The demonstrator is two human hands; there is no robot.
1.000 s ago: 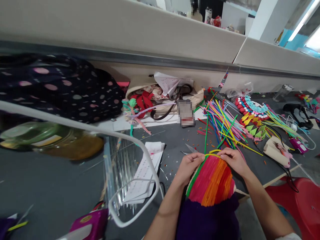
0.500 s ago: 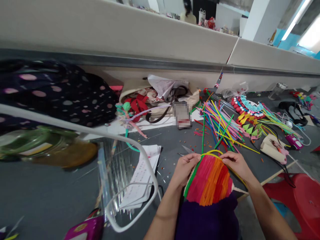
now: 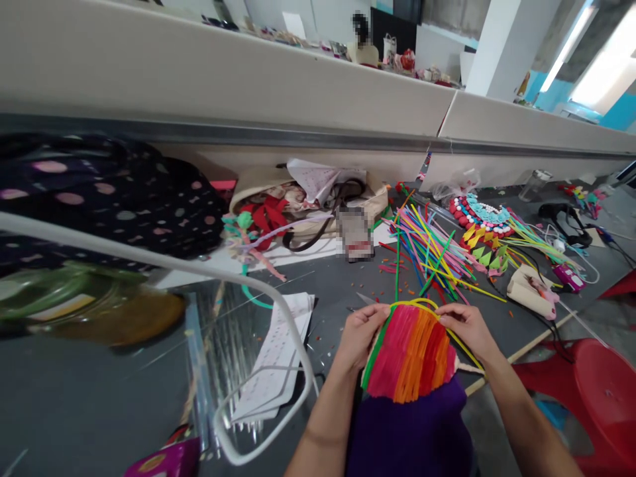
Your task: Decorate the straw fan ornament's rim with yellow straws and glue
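A fan-shaped piece made of pink, orange and red fuzzy pipe cleaners rests over my purple-clad lap. My left hand pinches its upper left edge, where a green pipe cleaner runs along the rim. On the upper right edge my right hand grips a yellow pipe cleaner that arches over the top. A heap of loose coloured pipe cleaners lies on the grey table just beyond my hands.
Scissors lie by my left hand. A beaded collar piece, a glue gun, papers, a cream bag, a dotted dark bag and a red stool surround the spot. A white curved tube crosses the left foreground.
The view has drifted, so everything sits slightly lower and to the left. My hands keep their hold on the fan's top edge, working the yellow pipe cleaner along the rim.
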